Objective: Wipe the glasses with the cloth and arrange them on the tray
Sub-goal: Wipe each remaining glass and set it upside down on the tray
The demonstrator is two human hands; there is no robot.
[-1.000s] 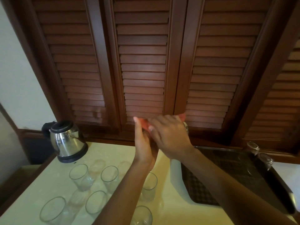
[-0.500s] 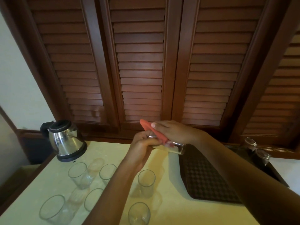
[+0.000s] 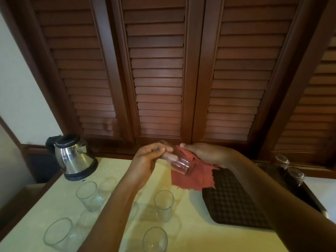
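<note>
A clear glass (image 3: 179, 160) is gripped on its side above the cream counter (image 3: 196, 233) by the left hand (image 3: 147, 159), whose fingers are curled round its upper end. The red cloth (image 3: 192, 176) is held against the glass by the right hand (image 3: 209, 153), with its frayed edge draped over the near corner of the dark tray (image 3: 234, 202). Two upturned glasses (image 3: 289, 167) are seen at the tray's far right. Several more glasses (image 3: 163, 205) are stood upright on the counter, near a steel kettle (image 3: 74, 157).
</note>
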